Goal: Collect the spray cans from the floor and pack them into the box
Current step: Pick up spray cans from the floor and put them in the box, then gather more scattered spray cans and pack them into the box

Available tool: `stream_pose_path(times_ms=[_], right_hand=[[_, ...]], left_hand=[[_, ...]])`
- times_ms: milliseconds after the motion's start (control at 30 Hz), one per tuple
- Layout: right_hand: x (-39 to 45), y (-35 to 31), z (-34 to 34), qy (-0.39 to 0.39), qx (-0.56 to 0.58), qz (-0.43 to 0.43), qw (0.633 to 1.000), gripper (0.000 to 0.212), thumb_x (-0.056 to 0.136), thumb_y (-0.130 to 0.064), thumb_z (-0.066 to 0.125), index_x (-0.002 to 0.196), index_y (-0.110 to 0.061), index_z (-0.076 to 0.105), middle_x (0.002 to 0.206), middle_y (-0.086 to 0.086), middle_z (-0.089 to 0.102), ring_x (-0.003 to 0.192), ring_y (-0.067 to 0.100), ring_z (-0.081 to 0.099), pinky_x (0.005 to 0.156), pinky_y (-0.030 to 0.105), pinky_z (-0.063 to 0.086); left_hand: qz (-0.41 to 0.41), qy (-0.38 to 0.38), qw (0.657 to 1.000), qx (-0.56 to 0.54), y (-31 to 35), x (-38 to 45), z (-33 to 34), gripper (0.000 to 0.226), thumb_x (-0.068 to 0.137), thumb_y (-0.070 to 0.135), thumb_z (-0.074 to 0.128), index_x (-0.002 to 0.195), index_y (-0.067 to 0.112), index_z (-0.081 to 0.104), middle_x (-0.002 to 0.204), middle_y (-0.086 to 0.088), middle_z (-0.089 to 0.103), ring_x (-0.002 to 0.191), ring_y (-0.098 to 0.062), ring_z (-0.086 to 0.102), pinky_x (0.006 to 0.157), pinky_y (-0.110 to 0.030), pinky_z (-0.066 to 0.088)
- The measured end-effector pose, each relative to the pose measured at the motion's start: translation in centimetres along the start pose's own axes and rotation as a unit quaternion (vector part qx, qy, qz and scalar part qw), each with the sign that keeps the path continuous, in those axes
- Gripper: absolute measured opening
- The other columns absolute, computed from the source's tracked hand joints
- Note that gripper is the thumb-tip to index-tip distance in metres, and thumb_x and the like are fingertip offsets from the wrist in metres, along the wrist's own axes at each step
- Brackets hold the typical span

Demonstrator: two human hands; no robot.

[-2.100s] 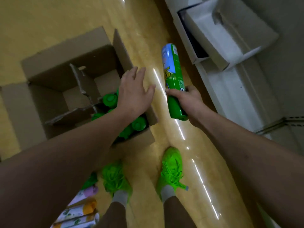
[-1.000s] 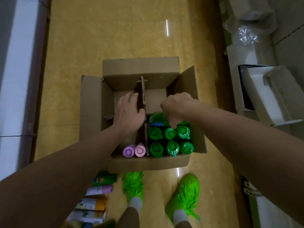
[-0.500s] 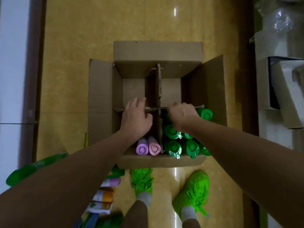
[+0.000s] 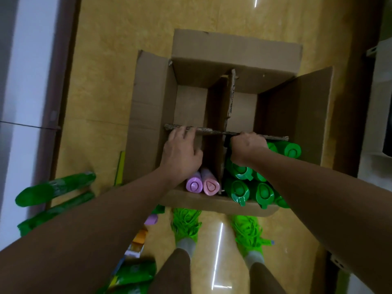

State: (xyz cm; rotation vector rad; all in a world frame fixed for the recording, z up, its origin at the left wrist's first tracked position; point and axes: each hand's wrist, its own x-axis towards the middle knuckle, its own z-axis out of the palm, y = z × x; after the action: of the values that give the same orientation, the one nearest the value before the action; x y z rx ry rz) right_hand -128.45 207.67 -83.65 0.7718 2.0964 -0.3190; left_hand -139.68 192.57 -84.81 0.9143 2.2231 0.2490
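Green can I was carrying is now in the box (image 4: 297,107), near-right cell with the other green cans (image 4: 239,188). Right hand (image 4: 247,148) fisted, contents unclear; left hand (image 4: 180,153) loosely spread on the divider (image 4: 212,130). More cans (image 4: 55,188) wait on the floor, left.

This looks like a stockroom or the back of a shop. A big cardboard box (image 4: 212,60) with dividers stands open on a glossy yellow floor (image 4: 110,60), part-filled with identical green spray cans (image 4: 239,189). More cans (image 4: 55,187) lie loose by the floor's left edge, and white cartons (image 4: 379,107) sit along the right edge.
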Motion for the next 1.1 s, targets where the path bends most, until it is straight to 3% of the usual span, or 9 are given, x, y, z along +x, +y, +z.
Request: stream_pose_path(times_ms=[133,300,400,600,767,900,1100], right_hand=[[-0.9,-0.9,0.8,0.050,-0.019,-0.044,0.998,0.046,0.088,-0.039,0.059,0.128,-0.017,0.054,0.127,0.015,0.051,0.119,0.036,0.047,0.094,0.053,0.041],[-3.1,-2.1,2.0,0.109,-0.061,-0.107,0.986,0.056,0.085,-0.041,0.060,0.134,-0.016,0.048,0.138,0.018,0.043,0.129,0.041,0.035,0.103,0.065,0.029],[-4.4,-3.2,2.3,0.122,-0.074,-0.133,0.981,0.056,0.087,-0.038,0.060,0.138,-0.017,0.045,0.141,0.018,0.042,0.132,0.040,0.033,0.105,0.063,0.030],[-7.2,-7.2,3.1,0.122,-0.098,-0.236,0.959,0.059,0.090,-0.033,0.058,0.143,-0.018,0.037,0.141,0.016,0.040,0.130,0.036,0.034,0.103,0.053,0.034],[-9.8,-12.2,6.0,0.107,-0.110,-0.337,0.929,0.055,0.093,-0.031,0.050,0.145,-0.021,0.035,0.142,0.012,0.041,0.130,0.034,0.037,0.102,0.047,0.037],[-10.7,-16.7,10.2,0.102,-0.149,-0.368,0.912,0.061,0.089,-0.033,0.054,0.144,-0.014,0.035,0.144,0.016,0.040,0.126,0.037,0.041,0.101,0.046,0.040],[-13.2,-21.0,15.6,0.081,-0.204,-0.395,0.892,0.054,0.088,-0.036,0.056,0.134,-0.012,0.043,0.128,0.015,0.050,0.116,0.034,0.048,0.096,0.044,0.043]], left_hand=[[-0.034,0.030,0.999,-0.013,0.1,-1.2,0.7,0.065,0.094,0.031,0.056,0.153,0.016,0.032,0.160,-0.013,0.028,0.148,-0.031,0.021,0.120,-0.046,0.025],[-0.100,0.067,0.992,-0.045,0.5,-4.2,1.5,0.066,0.096,0.036,0.055,0.154,0.016,0.030,0.160,-0.015,0.025,0.148,-0.032,0.019,0.119,-0.045,0.022],[-0.142,0.088,0.984,-0.069,0.4,-6.7,1.7,0.066,0.098,0.037,0.053,0.155,0.018,0.026,0.162,-0.012,0.021,0.149,-0.031,0.016,0.120,-0.044,0.021],[-0.212,0.149,0.961,-0.097,-1.8,-12.5,3.2,0.068,0.092,0.037,0.058,0.151,0.011,0.035,0.153,-0.020,0.036,0.141,-0.035,0.032,0.116,-0.044,0.029],[-0.268,0.179,0.938,-0.126,-4.8,-19.1,5.9,0.068,0.093,0.034,0.060,0.151,0.010,0.036,0.154,-0.018,0.034,0.141,-0.035,0.030,0.113,-0.043,0.030],[-0.316,0.200,0.912,-0.172,-8.1,-23.6,9.2,0.068,0.096,0.037,0.058,0.153,0.011,0.033,0.159,-0.016,0.029,0.146,-0.035,0.024,0.116,-0.044,0.026],[-0.379,0.211,0.873,-0.223,-12.3,-29.9,14.1,0.068,0.095,0.037,0.057,0.153,0.011,0.034,0.157,-0.019,0.030,0.145,-0.037,0.025,0.116,-0.046,0.028]])
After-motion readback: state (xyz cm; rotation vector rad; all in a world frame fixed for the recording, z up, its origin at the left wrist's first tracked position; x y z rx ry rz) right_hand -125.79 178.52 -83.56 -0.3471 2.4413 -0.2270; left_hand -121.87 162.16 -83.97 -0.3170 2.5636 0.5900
